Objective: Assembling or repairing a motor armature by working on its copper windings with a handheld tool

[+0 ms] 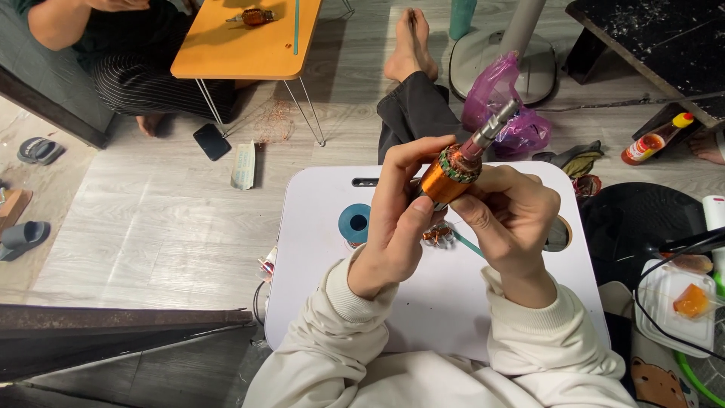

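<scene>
Both my hands hold a motor armature (455,168) above a white lap table (325,302). The armature has an orange-wrapped core, green and copper windings at its end and a grey metal shaft pointing up and to the right. My left hand (396,219) wraps the core from the left, thumb on the orange wrap. My right hand (512,219) grips it from the right and below. Under the hands on the table lie a small bundle of copper wire (438,236) and a thin teal strip (470,245).
A blue spool (353,224) sits on the white table's left part. Another person sits at an orange folding table (242,45) far left, which carries a second armature (255,16). A phone (211,141), pink plastic bag (495,98), sauce bottle (654,140) and slippers (23,236) lie on the floor.
</scene>
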